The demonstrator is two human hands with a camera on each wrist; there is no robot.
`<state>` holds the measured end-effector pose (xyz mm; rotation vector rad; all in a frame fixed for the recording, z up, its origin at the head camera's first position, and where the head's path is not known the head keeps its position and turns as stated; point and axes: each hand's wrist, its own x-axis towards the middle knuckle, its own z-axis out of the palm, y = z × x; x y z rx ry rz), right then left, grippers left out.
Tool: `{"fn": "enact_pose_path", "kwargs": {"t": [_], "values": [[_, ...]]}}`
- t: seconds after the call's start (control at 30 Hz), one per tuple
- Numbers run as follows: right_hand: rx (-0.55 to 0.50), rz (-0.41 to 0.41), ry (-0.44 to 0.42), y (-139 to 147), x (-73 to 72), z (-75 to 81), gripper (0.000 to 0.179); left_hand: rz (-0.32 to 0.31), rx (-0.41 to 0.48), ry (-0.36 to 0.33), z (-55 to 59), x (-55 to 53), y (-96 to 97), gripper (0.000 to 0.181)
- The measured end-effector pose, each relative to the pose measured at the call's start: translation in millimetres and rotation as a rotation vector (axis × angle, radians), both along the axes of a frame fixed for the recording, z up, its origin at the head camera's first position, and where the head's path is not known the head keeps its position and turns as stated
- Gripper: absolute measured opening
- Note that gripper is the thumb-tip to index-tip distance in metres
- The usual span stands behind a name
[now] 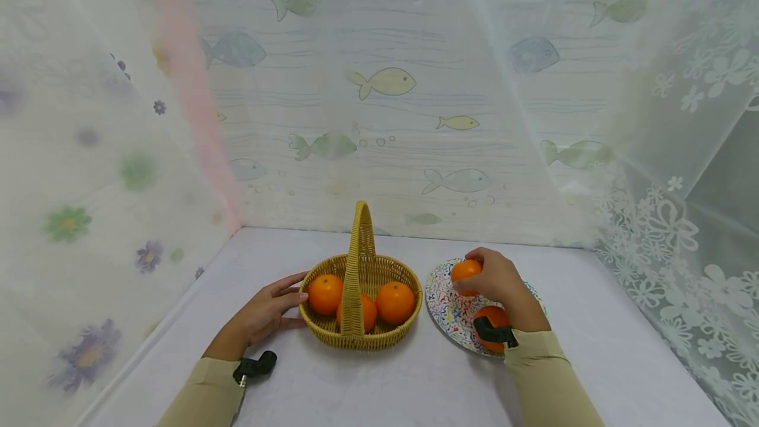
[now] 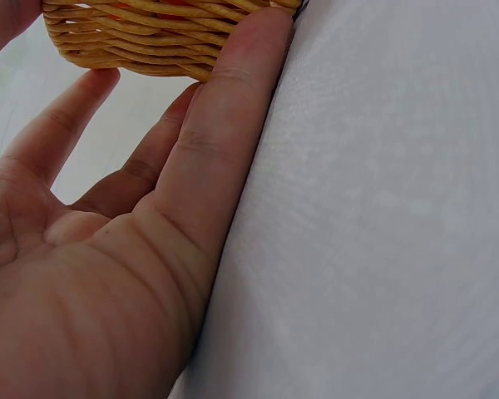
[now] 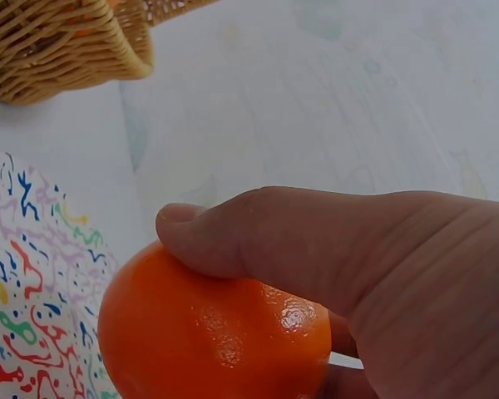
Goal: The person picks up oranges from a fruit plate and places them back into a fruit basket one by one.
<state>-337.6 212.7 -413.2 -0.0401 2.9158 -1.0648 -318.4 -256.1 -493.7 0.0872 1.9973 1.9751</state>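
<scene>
In the head view my right hand (image 1: 495, 276) grips an orange (image 1: 466, 275) over the far left part of a plate (image 1: 439, 308) with a multicolored squiggle pattern. The right wrist view shows the thumb lying across the top of this orange (image 3: 216, 328), with fingers behind it. A second orange (image 1: 489, 321) rests on the plate beneath my right wrist, partly covered by the black wrist camera. My left hand (image 1: 265, 312) touches the left side of a yellow wicker basket (image 1: 379, 341). Its fingers (image 2: 224, 116) reach out fairly straight against the weave. Three oranges lie inside the basket, one partly behind the handle.
The basket's tall arched handle (image 1: 352, 269) rises over its middle. A white cloth covers the table (image 1: 379, 394). A fish-print curtain (image 1: 385, 124) hangs behind the table, with a floral sheet (image 1: 107, 229) at left and a lacy one (image 1: 676, 262) at right.
</scene>
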Motion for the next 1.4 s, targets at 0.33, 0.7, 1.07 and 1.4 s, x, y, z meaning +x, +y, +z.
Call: {"fn": "enact_pose_path", "kwargs": {"t": [0.33, 0.7, 1.07, 1.4], "values": [[-0.035, 0.030, 0.046, -4, 6.2, 11.2, 0.073, 0.006, -0.013, 0.008, -1.4, -0.6, -0.2, 0.070], [-0.100, 0.040, 0.068, -10, 12.7, 23.5, 0.077, 0.010, -0.009, -0.006, 0.5, 0.9, 0.6, 0.071], [-0.118, 0.082, 0.137, -15, 16.5, 33.0, 0.079, 0.008, -0.005, -0.003, -0.7, 0.6, -0.4, 0.071], [-0.117, 0.096, 0.171, -20, 20.0, 34.5, 0.077, 0.005, -0.001, 0.002, -1.7, -1.2, -0.9, 0.071]]}}
